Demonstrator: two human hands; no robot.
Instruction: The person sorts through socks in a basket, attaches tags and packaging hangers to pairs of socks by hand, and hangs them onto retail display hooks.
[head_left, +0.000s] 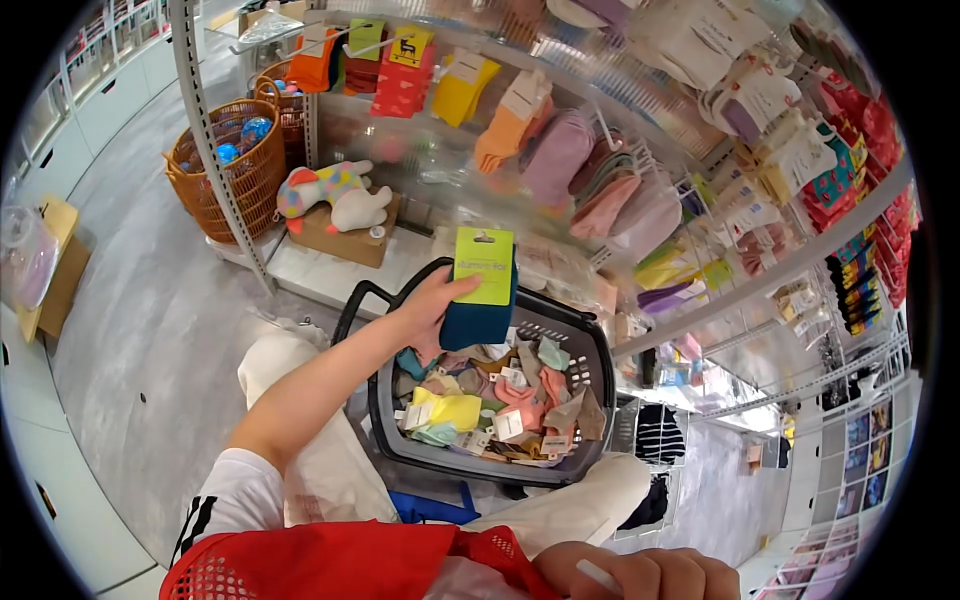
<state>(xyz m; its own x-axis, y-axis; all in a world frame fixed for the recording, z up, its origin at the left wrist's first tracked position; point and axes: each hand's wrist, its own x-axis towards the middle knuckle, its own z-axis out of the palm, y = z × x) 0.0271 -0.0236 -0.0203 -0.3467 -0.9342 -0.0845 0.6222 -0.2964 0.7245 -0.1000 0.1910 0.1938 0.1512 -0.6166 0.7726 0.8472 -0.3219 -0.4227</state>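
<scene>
My left hand (pixel 432 305) is closed around a pair of dark teal socks (pixel 478 322) on a bright green header card, held up over the far side of a grey basket (pixel 372 415). Inside the basket lies a heap of socks (pixel 510 395) in pink, yellow, mint and brown, many with white tags. Low in the view, close to my body, my right hand (pixel 650 575) has its fingers curled. A white strip-like piece (pixel 600 577) shows at those fingers; what it is cannot be made out.
Socks (pixel 560 155) hang from hooks on the rack ahead. A metal upright (pixel 212 140) stands left of it, near a wicker basket (pixel 245 180) with blue balls. A spotted plush toy (pixel 335 197) lies on a cardboard box (pixel 345 240). Wire baskets (pixel 655 460) are at right.
</scene>
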